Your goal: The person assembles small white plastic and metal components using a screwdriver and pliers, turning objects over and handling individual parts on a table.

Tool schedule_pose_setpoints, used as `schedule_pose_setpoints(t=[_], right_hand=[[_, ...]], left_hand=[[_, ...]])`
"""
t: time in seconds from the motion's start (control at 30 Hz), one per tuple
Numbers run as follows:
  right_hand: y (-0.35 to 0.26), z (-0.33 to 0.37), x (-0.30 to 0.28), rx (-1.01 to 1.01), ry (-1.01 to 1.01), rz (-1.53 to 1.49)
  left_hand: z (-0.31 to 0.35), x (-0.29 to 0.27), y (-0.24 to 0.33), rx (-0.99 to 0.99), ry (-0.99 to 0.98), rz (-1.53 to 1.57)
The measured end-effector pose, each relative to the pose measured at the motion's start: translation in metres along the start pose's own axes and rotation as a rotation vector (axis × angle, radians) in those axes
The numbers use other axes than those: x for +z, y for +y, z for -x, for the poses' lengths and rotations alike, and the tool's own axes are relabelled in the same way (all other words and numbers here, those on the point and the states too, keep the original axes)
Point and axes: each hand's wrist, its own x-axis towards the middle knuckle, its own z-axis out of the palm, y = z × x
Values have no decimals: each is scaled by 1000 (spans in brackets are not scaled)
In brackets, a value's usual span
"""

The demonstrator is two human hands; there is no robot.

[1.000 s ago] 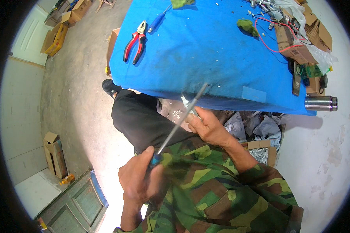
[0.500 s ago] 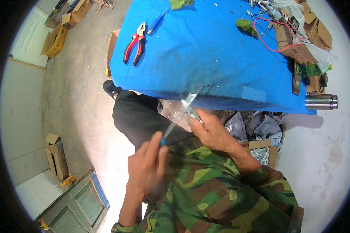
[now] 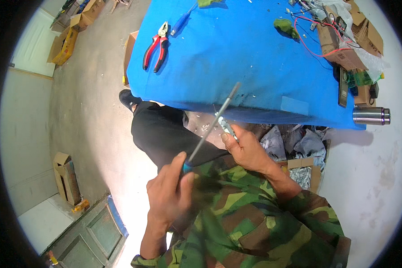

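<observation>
My left hand (image 3: 169, 190) is closed around the blue handle of a long, thin metal file (image 3: 206, 136), whose shaft slants up and away to the right. The far end of the file is over the front edge of the blue-covered table (image 3: 201, 80). In my right hand (image 3: 249, 151), a small grey-white piece (image 3: 227, 127) is pinched between thumb and fingers, its exact kind unclear. The shaft crosses at the far end of this piece; whether they touch I cannot tell. Both hands are above my lap, short of the table.
Red-and-black pliers (image 3: 157, 48) and a blue-handled screwdriver (image 3: 181, 23) lie at the table's left. Wires and cartons crowd its right side, near a steel flask (image 3: 371, 115). Bags and an open box (image 3: 304, 173) stand below. White scraps dot the floor.
The file's shaft has turned from a broad face to a narrow look, and its tip has gone farther out over the table edge. Both hands stay in nearly the same place.
</observation>
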Motion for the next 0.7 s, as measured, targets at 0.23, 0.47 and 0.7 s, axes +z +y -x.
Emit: schedule_pose_setpoints(t=[0.23, 0.47, 0.7], right_hand=[[-4, -1, 8, -92, 31, -3], [-6, 1, 11, -70, 63, -22], [-4, 3, 11, -74, 97, -19]], left_hand=[[2, 19, -15, -183, -101, 18], [4, 9, 0, 66, 0, -42], [6, 12, -10, -1, 24, 20]])
